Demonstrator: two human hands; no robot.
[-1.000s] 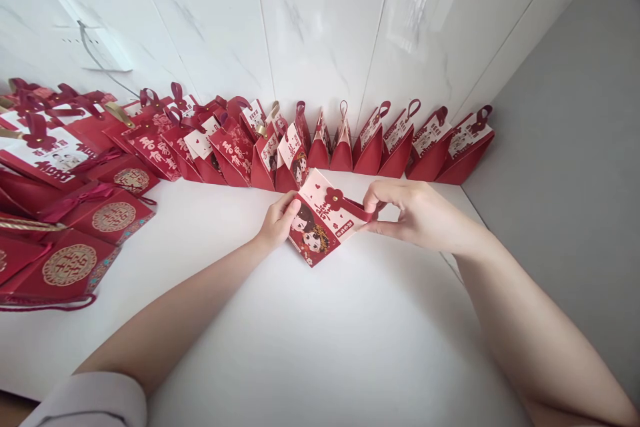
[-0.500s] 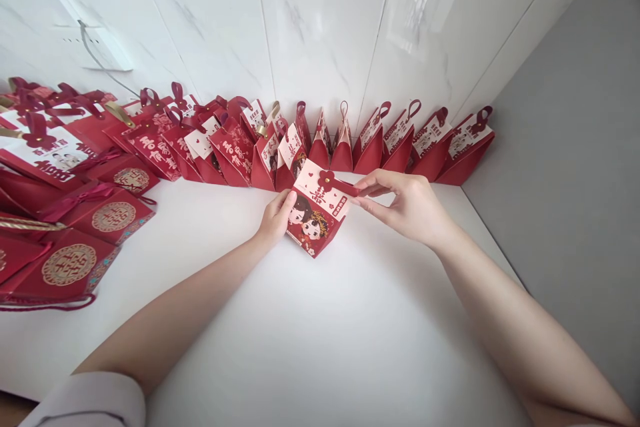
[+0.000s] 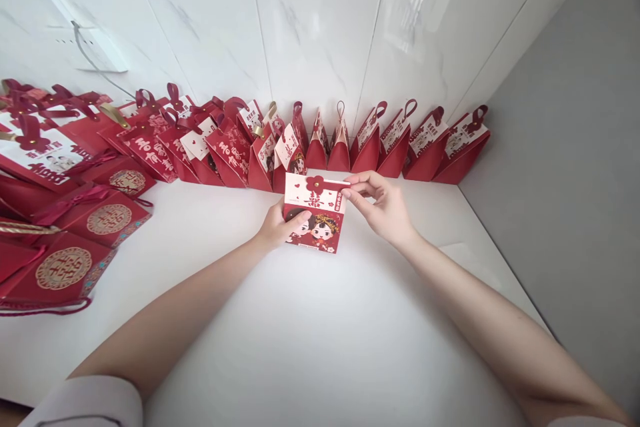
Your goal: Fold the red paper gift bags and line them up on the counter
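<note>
A small red and white gift box (image 3: pixel 320 230) with a cartoon couple on its front is held over the white table. Its white upper flap carries red characters, and a red flower piece (image 3: pixel 316 185) with a gold stud sits near its top edge. My left hand (image 3: pixel 281 223) grips the box by its left side, thumb lying on the printed front. At the upper right, my right hand (image 3: pixel 377 203) pinches the strap (image 3: pixel 337 183) that runs out from the flower between thumb and fingers. The back and underside of the box are hidden.
Along the marble-patterned wall (image 3: pixel 310 20) stands a row of red gift boxes (image 3: pixel 365 150) with loop handles. More red boxes (image 3: pixel 65 267) with gold emblems crowd the left. A grey panel (image 3: pixel 560 147) bounds the white table (image 3: pixel 310 340) on the right.
The box has turned from a tilted position to face me more squarely. My right hand has moved a little left with the strap, while my left hand keeps hold of the side.
</note>
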